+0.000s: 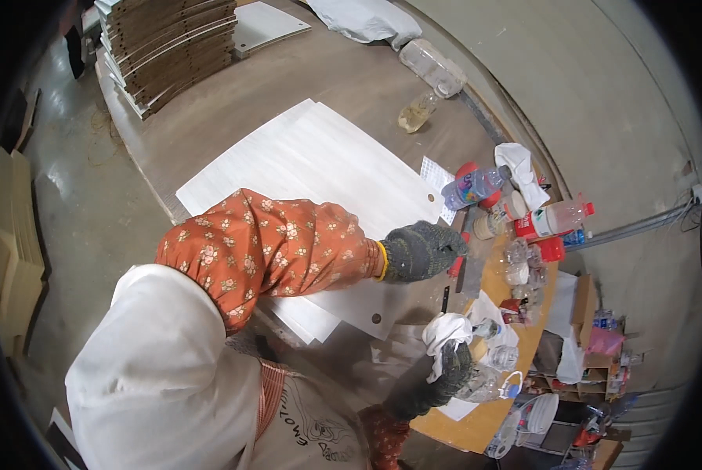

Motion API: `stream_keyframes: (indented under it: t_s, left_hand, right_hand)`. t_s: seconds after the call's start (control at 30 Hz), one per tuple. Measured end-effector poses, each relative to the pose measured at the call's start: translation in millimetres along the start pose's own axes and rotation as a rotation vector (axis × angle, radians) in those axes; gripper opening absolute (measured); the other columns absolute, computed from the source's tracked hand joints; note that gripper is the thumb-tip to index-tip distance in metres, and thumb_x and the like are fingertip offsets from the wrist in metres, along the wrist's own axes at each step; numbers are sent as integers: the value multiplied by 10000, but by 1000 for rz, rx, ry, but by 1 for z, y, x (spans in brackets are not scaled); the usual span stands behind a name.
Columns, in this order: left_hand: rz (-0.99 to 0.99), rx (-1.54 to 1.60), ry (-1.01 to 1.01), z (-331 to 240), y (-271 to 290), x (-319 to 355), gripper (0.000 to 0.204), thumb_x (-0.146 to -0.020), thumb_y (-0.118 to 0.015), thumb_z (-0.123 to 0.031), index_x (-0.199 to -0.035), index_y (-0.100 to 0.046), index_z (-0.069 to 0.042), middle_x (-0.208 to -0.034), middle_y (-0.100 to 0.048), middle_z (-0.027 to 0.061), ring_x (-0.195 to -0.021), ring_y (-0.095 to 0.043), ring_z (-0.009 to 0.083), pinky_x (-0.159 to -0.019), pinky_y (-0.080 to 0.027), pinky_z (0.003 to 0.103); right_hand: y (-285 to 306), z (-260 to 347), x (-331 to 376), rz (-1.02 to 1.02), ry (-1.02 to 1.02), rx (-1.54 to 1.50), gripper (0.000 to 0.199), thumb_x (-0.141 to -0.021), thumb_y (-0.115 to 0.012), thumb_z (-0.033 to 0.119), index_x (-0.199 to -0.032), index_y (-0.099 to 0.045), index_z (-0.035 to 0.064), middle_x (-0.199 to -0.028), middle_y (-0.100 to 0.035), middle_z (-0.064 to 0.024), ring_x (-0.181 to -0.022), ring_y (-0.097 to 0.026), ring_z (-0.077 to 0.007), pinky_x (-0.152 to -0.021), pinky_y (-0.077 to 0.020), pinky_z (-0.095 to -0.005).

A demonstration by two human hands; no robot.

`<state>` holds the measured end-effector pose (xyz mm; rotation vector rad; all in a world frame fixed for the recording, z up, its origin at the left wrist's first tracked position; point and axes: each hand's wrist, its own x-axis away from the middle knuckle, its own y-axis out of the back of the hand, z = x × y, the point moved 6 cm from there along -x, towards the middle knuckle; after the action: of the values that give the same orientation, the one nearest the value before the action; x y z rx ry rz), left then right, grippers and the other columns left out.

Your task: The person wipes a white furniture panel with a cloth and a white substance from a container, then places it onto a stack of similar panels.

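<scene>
My left hand [423, 251], in a dark grey knitted glove with a yellow cuff, reaches over the table's right part, its fingers bunched together. Whether something is inside them is hidden. Just past the fingertips lie a red-handled tool [455, 266] and a flat grey blade-like strip [472, 274]. Lower down, my right hand [437, 384], gloved alike, is closed on a crumpled white cloth [447, 335]. A large white panel [288, 160] with a small hole near its corner lies under my left arm. Another white panel [359, 309] with a dark round hole shows below the sleeve.
Stacked panels [171, 63] stand at the far left of the table [343, 78]. Along the right edge are a blue-labelled bottle [472, 188], a red-labelled bottle [551, 219] and a bottle with yellowish liquid [418, 112]. Clear containers crowd a yellow board [496, 278]; a wall rises behind.
</scene>
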<state>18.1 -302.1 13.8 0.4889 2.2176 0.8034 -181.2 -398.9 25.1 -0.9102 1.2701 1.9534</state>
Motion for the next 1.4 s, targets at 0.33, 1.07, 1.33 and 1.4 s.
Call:
stream_keyframes:
  t_s: [0.33, 1.07, 1.33, 1.4]
  left_hand:
    - [184, 101, 1, -7, 22, 16, 288, -872, -524, -255, -1119, -604, -131, -1081, -613, 92, -934, -613, 263, -796, -482, 369]
    - [766, -246, -879, -30, 18, 13, 339, -844, -533, -411, -920, -670, -110, -895, -634, 134, -852, -561, 344, -761, -393, 464]
    - [574, -207, -838, -11, -1, -8, 340, -880, -481, -389, -828, -695, -131, -769, -659, 123, -732, -598, 334, -688, -431, 455]
    - [427, -204, -770, 12, 0, -22, 365, -876, -510, -373, -702, -673, -97, -681, -632, 136, -662, -575, 340, -630, -422, 460]
  right_hand:
    - [-15, 39, -3, -70, -23, 185, 170, -799, -579, 12, -964, -612, -15, -989, -629, -138, -929, -604, -313, -880, -469, -406]
    - [75, 122, 67, -166, -405, 323, 428, -640, -577, -86, -1004, -643, 129, -1031, -598, -123, -956, -572, -321, -818, -482, -388]
    - [98, 132, 71, -132, -428, 402, 366, -682, -585, -30, -1035, -612, 64, -1010, -597, -153, -967, -557, -355, -851, -454, -429]
    - [101, 130, 76, -145, -380, 397, 367, -683, -589, -19, -1040, -607, 64, -1007, -597, -151, -968, -557, -355, -850, -451, -435]
